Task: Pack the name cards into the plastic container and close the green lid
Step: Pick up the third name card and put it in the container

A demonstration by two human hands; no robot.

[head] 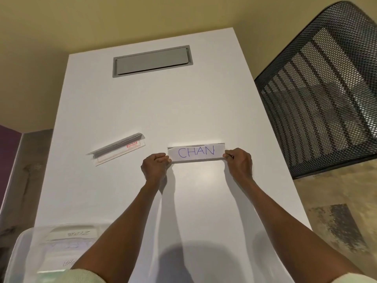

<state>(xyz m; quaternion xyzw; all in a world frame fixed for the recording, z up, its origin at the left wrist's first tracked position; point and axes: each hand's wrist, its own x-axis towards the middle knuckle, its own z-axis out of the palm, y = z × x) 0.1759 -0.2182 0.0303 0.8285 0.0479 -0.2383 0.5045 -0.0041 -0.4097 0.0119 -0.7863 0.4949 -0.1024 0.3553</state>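
A name card lettered "CHAN" (196, 152), sleeved in a clear plastic holder, sits at mid-table, pinched at both short ends by a person reaching forward with both arms. The left hand (154, 166) closes thumb against curled fingers on the card's left end; the right hand (239, 161) does the same on the right end. Both grips are narrow and closed on the card, with nothing else in either hand. Whether the card rests on the surface or is just lifted off it cannot be told from this angle.

To the left of it, apart from the hands, a second clear card holder (118, 149) lies tilted on the white table (183, 103), bearing a small red label and no handwritten name that can be read.

At the near left corner, the clear plastic container (24, 248) stands open, and several cards already lie inside it, one with inverted lettering showing through the wall. The green lid is nowhere in view.

By this evidence the job looks partly done: some cards are packed, at least the "CHAN" card and the holder beside it remain out, and the closing of the lid is still to come.

Beyond, a grey recessed cable hatch (152, 60) is set into the far end of the table, and a black mesh chair back (322, 88) stands at the right.
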